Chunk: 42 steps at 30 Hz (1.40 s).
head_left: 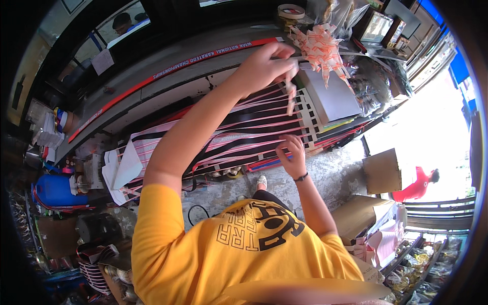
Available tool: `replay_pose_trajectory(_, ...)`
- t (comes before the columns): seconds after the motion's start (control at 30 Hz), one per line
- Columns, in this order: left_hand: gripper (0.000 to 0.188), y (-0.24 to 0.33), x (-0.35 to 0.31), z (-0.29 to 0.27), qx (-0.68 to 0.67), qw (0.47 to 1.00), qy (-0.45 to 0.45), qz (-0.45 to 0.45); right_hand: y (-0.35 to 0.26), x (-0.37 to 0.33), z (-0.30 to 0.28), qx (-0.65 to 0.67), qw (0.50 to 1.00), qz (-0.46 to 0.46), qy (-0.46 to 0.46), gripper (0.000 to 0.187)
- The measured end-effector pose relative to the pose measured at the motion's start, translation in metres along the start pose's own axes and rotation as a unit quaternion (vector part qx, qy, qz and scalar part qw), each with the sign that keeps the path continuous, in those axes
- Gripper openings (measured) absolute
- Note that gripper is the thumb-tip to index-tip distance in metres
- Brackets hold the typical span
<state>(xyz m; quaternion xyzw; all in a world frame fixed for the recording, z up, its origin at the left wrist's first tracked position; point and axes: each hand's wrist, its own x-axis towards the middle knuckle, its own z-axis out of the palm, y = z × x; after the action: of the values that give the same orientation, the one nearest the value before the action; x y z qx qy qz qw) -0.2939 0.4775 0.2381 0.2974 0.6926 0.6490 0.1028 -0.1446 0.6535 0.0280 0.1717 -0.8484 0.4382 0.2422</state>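
Observation:
My left hand [272,63] is raised over the far right of the bench, its fingers pinched on a short pink-and-white ribbon [291,99] that dangles below them. Under both arms lies a long board strung with many thin pink-and-white ribbons [239,137] running lengthwise over black. The ribbons end at a white strip with dark slots [307,114] on the right. Near that end, at the close edge of the board, hovers my right hand [293,158], fingers bent and apart, seemingly holding nothing. Whether it touches a ribbon I cannot tell. A white sheet [127,168] covers the left end.
A red printed lanyard strap [178,66] lies along the bench behind. A bunch of orange-and-white ribbons [320,51] and a white box [330,96] sit at the right. Cardboard boxes [382,171] stand right of me. A person in red [414,185] is farther off.

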Motion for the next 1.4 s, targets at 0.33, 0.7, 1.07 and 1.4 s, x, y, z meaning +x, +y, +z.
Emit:
replay_pose_trajectory(0.33, 0.034, -0.084, 0.211, 0.039, 0.191, 0.947, 0.146, 0.213, 0.014, -0.045, -0.074, -0.049, 0.985, 0.103, 0.131, 0.015)
replay_pose_trajectory(0.7, 0.015, -0.091, 0.184, 0.048, 0.368, 0.879, 0.145, 0.265, 0.094, -0.02, -0.13, -0.039, 0.989, 0.118, 0.084, 0.013)
replay_pose_trajectory(1.07, 0.03, -0.064, 0.149, 0.04, 0.629, 0.763, 0.037, 0.144, 0.14, 0.052, -0.122, -0.002, 0.999, 0.051, -0.013, 0.012)
replay_pose_trajectory(1.4, 0.028, -0.07, 0.146, 0.038, 0.207, 0.965, 0.161, -0.013, 0.198, 0.099, -0.031, -0.168, 0.971, 0.098, -0.136, 0.038)
